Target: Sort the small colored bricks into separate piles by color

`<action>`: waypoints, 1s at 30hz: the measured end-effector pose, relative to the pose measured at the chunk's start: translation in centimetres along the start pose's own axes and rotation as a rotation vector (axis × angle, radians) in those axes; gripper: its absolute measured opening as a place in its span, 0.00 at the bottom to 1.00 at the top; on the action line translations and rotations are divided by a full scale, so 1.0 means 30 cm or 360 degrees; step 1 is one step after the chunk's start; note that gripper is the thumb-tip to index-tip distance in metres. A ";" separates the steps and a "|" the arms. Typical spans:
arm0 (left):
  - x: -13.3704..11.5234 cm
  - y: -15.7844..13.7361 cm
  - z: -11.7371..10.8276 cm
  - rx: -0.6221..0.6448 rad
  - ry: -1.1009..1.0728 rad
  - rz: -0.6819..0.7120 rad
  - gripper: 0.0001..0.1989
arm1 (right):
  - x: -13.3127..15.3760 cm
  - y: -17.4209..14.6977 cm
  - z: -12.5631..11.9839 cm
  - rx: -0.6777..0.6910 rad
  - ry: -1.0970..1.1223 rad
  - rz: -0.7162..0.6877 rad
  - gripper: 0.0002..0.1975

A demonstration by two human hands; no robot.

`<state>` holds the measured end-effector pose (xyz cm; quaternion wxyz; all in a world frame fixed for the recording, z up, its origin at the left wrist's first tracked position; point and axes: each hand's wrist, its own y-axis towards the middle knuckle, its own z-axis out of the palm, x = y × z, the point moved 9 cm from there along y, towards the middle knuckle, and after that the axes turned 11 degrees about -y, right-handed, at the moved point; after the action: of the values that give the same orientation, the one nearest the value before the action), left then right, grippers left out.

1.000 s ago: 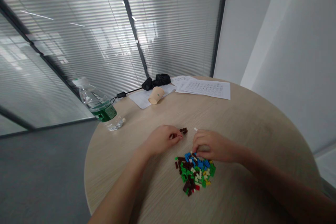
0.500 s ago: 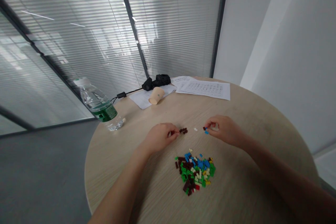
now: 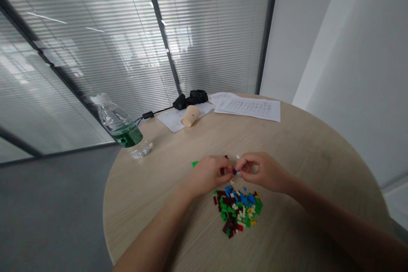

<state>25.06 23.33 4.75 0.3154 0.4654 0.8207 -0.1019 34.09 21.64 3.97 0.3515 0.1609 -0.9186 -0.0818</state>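
Just beyond the pile, my two hands meet fingertip to fingertip. My right hand (image 3: 266, 173) is closed in a pinch on small blue and dark brown toy bricks (image 3: 236, 172). My left hand (image 3: 210, 174) is closed too, its thumb and forefinger against the brown side of those bricks. A dark brown brick piece (image 3: 226, 157) shows partly behind my left fingers, and a green brick (image 3: 194, 163) lies past the knuckles. Near my right fingers is a small white brick (image 3: 237, 157). The mixed brick pile (image 3: 237, 210) lies closer to me.
The round wooden table (image 3: 153, 204) carries a clear water bottle (image 3: 123, 129) at the left. A paper cup (image 3: 190, 116) lies tipped on a sheet, by a black bundle (image 3: 197, 96) with a cord. Printed papers (image 3: 251, 107) lie at the back edge.
Both hands have come together and nearer to me, the right moving left with its blue and brown bricks, the left moving right. The green brick behind the left hand now shows.
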 end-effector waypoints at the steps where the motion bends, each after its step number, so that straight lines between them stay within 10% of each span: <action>1: -0.004 -0.002 -0.001 0.0014 0.0021 0.0010 0.06 | 0.001 0.000 -0.001 -0.0002 0.0007 -0.0008 0.04; 14: 0.006 -0.027 -0.003 0.0270 0.0158 -0.0069 0.07 | -0.001 -0.003 -0.034 -0.0095 -0.0124 -0.0131 0.03; 23: 0.041 -0.045 -0.015 0.0414 0.0283 -0.0229 0.07 | -0.171 0.018 -0.110 -0.0106 -0.0659 0.0293 0.06; 30: 0.039 -0.049 -0.010 0.0430 0.0145 -0.0208 0.09 | -0.142 0.031 -0.066 -0.0045 -0.0747 0.0076 0.05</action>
<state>23.30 23.48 4.08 0.2052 0.4533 0.8415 -0.2105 38.19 23.94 3.03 0.1323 0.1107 -0.9775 -0.1215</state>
